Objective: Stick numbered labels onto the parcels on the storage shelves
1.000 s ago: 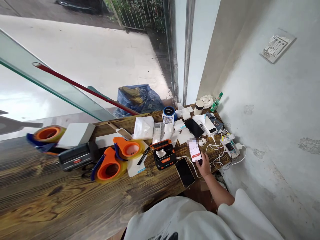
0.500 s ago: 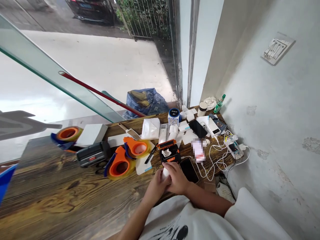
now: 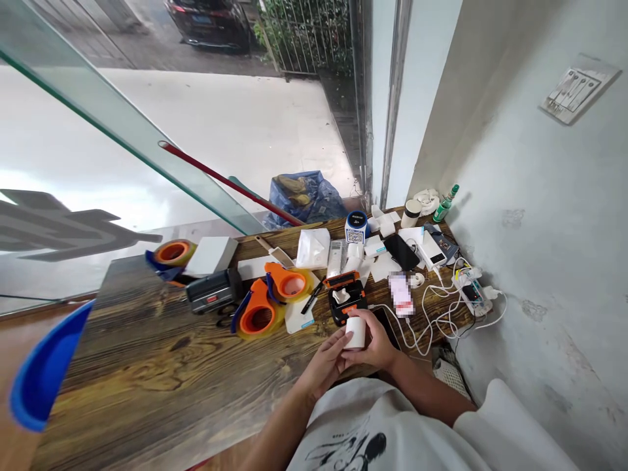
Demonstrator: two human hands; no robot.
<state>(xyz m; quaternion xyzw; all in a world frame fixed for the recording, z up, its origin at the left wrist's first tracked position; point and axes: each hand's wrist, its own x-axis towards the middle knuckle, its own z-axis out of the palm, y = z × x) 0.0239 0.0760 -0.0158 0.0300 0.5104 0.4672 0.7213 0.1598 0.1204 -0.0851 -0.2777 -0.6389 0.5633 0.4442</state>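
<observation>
A white paper roll (image 3: 356,332) sits between my two hands, just in front of an open black and orange label printer (image 3: 348,302). My right hand (image 3: 377,343) wraps around the roll's right side and underside. From the left, the fingers and thumb of my left hand (image 3: 328,358) close against it. The printer's lid is up, and a crumpled bit of white paper lies inside. A dark phone (image 3: 387,327) is partly hidden behind my right hand.
Orange tape dispensers (image 3: 258,317) and a dark grey case (image 3: 214,291) lie to the left on the wooden table (image 3: 161,366). A black pen (image 3: 312,297) rests left of the printer. White cables (image 3: 426,314) and a power strip (image 3: 471,291) spread to the right. A green bottle (image 3: 445,203) stands by the wall.
My hands have turned and parted a little, so the white roll, mostly covered before, now shows plainly. The whole view has shifted, with the table contents appearing further right.
</observation>
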